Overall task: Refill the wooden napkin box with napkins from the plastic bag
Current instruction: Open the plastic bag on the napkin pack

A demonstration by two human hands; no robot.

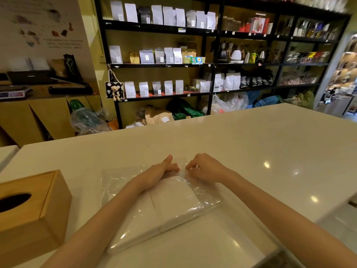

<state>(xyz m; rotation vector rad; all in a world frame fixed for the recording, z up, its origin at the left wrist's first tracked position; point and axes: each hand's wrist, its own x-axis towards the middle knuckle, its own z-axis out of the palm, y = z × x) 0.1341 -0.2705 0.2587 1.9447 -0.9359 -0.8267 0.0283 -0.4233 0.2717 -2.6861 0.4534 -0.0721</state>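
A clear plastic bag (123, 182) lies flat on the white counter in front of me, with stacks of white napkins (173, 202) inside it. Both my hands rest at the bag's far end. My left hand (164, 170) lies on the film with fingers stretched forward and thumb raised. My right hand (202, 167) pinches the plastic at the far edge with curled fingers. The wooden napkin box (38, 209) stands at the left, its lid on, with a dark oval slot on top.
The white counter (251, 151) stretches far ahead and to the right. A second white surface (7, 153) adjoins at the far left. Black shelves (212, 64) with pouches and kettles stand behind the counter.
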